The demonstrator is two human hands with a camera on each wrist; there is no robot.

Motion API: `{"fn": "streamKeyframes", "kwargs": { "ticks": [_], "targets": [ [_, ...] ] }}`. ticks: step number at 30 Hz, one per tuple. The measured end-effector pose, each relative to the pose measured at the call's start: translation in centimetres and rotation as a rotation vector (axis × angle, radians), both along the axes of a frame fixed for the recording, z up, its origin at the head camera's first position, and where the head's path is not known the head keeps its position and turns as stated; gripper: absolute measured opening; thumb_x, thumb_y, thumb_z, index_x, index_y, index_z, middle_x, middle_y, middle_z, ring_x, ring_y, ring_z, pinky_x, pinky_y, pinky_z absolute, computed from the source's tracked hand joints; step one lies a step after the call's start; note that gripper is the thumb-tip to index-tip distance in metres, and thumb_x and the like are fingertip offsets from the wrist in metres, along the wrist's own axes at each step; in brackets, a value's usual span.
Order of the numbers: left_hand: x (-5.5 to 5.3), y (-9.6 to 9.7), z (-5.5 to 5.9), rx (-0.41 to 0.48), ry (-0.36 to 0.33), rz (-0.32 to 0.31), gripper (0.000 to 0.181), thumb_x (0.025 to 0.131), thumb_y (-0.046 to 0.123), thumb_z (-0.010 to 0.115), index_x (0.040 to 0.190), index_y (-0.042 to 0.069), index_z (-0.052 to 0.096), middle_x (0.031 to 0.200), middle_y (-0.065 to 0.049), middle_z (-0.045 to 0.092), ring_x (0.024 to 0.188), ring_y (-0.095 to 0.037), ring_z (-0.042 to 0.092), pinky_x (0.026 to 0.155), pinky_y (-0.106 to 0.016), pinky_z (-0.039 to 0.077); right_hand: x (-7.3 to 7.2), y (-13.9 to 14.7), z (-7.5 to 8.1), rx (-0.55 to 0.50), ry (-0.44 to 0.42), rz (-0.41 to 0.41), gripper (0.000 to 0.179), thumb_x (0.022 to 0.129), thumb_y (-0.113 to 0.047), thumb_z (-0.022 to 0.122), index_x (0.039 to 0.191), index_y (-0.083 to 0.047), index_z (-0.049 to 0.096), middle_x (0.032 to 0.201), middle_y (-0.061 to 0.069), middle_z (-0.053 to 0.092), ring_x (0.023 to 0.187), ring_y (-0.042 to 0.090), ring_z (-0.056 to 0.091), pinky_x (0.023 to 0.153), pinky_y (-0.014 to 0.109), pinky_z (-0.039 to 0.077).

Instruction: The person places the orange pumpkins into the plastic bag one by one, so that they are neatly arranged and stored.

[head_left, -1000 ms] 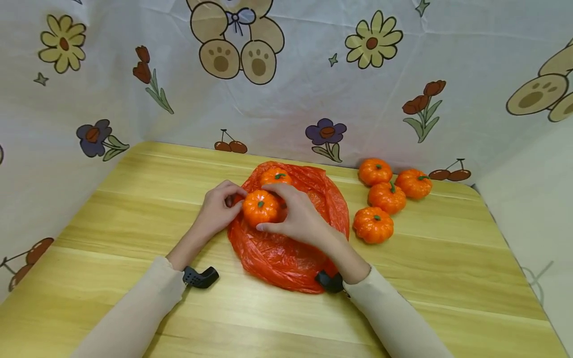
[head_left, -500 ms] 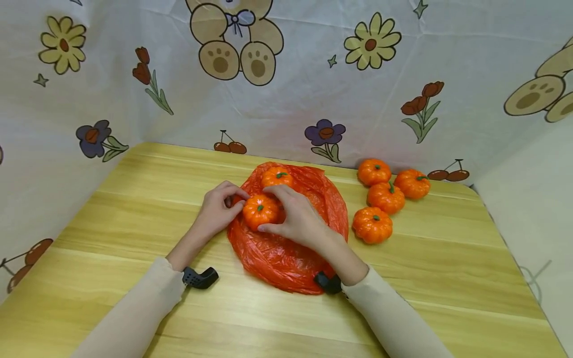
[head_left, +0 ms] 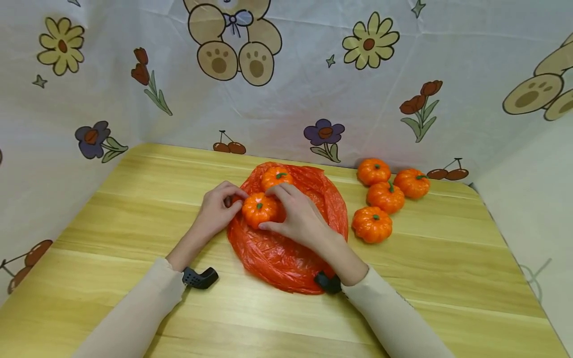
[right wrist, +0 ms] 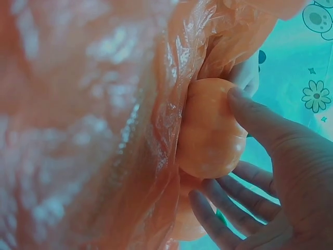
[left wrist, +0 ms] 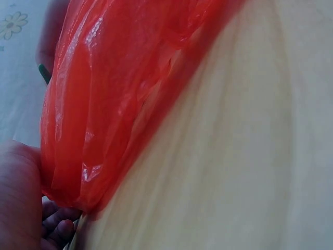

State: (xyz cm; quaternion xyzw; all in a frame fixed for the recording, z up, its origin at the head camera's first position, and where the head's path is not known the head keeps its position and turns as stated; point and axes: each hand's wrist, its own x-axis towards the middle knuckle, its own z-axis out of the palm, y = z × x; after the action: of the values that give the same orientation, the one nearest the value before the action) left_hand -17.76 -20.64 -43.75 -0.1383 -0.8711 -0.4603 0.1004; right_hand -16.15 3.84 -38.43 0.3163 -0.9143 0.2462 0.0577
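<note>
In the head view a red plastic bag (head_left: 286,268) lies spread on the table with its mouth upward. My left hand (head_left: 217,209) pinches the bag's left edge between thumb and fingers. A small orange pumpkin (head_left: 258,211) with a short green stem sits in the bag's mouth. My right hand (head_left: 300,216) holds it from the right; in the right wrist view the thumb (right wrist: 255,117) lies on the pumpkin's side and the other fingers reach beneath it. Just behind is a second pumpkin (head_left: 274,176) in the bag. The left wrist view shows the bag's outer wall (left wrist: 104,104).
To the right of the bag stand several more small pumpkins (head_left: 372,225), grouped near the back of the wooden table (head_left: 215,328). A white cloth (head_left: 286,104) printed with bears and flowers hangs along the table's back edge.
The pumpkin in my right hand has come slightly nearer to me, baring more of the second pumpkin behind it. The right thumb has shifted a little right; my left hand stays at the bag's edge.
</note>
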Motion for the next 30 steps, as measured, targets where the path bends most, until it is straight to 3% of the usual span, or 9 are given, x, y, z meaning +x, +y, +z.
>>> {"fn": "streamKeyframes", "kwargs": {
  "ticks": [7, 16, 22, 30],
  "targets": [
    [0.0, 0.1, 0.1, 0.005, -0.009, 0.0, 0.016, 0.093, 0.001, 0.068, 0.103, 0.008, 0.079, 0.098, -0.006, 0.064, 0.077, -0.021, 0.051, 0.066, -0.027, 0.04, 0.1, 0.4, 0.6, 0.011, 0.001, 0.01, 0.069, 0.085, -0.052, 0.085, 0.138, -0.016, 0.06, 0.136, 0.001, 0.061, 0.123, 0.019, 0.06, 0.106, 0.041, 0.053],
    [0.0, 0.0, 0.0, 0.001, 0.0, 0.003, 0.016, 0.093, 0.0, 0.068, 0.103, 0.007, 0.079, 0.098, -0.007, 0.064, 0.077, -0.021, 0.051, 0.066, -0.026, 0.04, 0.3, 1.8, 1.8, -0.131, -0.054, 0.064, 0.064, 0.089, -0.043, 0.084, 0.139, -0.011, 0.06, 0.137, 0.002, 0.062, 0.126, 0.022, 0.062, 0.108, 0.041, 0.052],
    [0.2, -0.2, 0.4, 0.005, 0.001, 0.013, 0.016, 0.092, 0.0, 0.069, 0.102, 0.007, 0.079, 0.098, -0.007, 0.064, 0.076, -0.022, 0.05, 0.065, -0.026, 0.039, 0.5, 3.4, 2.7, -0.213, -0.057, 0.064, 0.059, 0.091, -0.036, 0.084, 0.139, -0.01, 0.061, 0.136, 0.008, 0.064, 0.119, 0.029, 0.066, 0.101, 0.047, 0.056],
    [0.1, 0.0, 0.1, 0.005, 0.001, 0.002, 0.016, 0.093, 0.001, 0.068, 0.102, 0.007, 0.079, 0.098, -0.008, 0.064, 0.077, -0.021, 0.051, 0.066, -0.026, 0.04, 0.9, 8.8, 4.0, -0.319, -0.088, -0.049, 0.057, 0.091, -0.03, 0.085, 0.14, -0.015, 0.062, 0.135, 0.002, 0.066, 0.122, 0.025, 0.066, 0.1, 0.048, 0.058]
  ]
}}
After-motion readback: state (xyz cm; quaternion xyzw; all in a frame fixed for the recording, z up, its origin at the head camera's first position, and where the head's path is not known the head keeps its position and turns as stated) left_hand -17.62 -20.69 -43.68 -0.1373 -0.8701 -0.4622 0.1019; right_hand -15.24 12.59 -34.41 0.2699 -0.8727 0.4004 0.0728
